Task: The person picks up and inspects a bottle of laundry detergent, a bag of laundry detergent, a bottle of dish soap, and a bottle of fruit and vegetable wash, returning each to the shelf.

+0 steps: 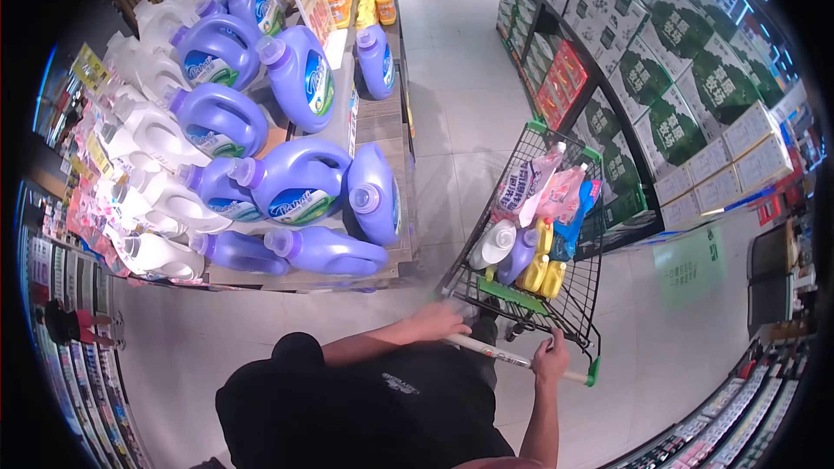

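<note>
My left hand [439,321] is closed around the left end of the pale handle [493,352] of a shopping cart [580,291]. On the same bar, farther right, my right hand [550,358] is closed too, its thumb pointing up. Inside the black wire basket lie a white bottle [495,243], a purple bottle [519,256] and several yellow bottles [552,278]. Behind these are a white-and-purple bag [526,187], a pink package [563,194] and a blue package [569,230].
On the left, a display table [395,135] carries large purple detergent bottles [300,178] and white bottles [165,135]. Stacked green-and-white cartons [669,126] line the right side. A tiled aisle [452,69] runs ahead between them. Another person [65,323] is at the far left.
</note>
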Demonstrator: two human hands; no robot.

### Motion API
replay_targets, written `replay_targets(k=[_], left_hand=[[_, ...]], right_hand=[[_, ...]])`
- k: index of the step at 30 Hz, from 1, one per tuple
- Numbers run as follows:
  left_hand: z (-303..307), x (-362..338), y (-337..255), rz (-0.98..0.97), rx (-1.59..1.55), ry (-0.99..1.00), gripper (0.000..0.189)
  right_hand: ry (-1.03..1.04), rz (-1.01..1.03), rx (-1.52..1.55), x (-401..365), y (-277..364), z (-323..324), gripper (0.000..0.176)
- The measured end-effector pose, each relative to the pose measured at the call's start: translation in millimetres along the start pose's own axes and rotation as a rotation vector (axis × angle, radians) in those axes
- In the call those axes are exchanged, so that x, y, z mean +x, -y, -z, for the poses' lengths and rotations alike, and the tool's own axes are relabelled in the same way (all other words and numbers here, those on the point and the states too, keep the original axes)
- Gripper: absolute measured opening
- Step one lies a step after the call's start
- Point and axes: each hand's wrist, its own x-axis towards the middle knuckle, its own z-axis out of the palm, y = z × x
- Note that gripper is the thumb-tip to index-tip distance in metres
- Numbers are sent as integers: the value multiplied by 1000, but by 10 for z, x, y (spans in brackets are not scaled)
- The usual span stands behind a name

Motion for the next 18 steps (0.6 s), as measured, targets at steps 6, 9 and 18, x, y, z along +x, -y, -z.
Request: replay_targets(k=[6, 9, 18], left_hand=[[80, 131, -102, 147, -76, -1, 55], [96, 262, -100, 191, -107, -39, 54], [160, 755, 15, 209, -27, -183, 48]], right_hand=[[52, 88, 29, 519, -84, -78, 30], [59, 175, 37, 846, -120, -150, 32], [143, 224, -41, 1857, 233, -203, 31]])
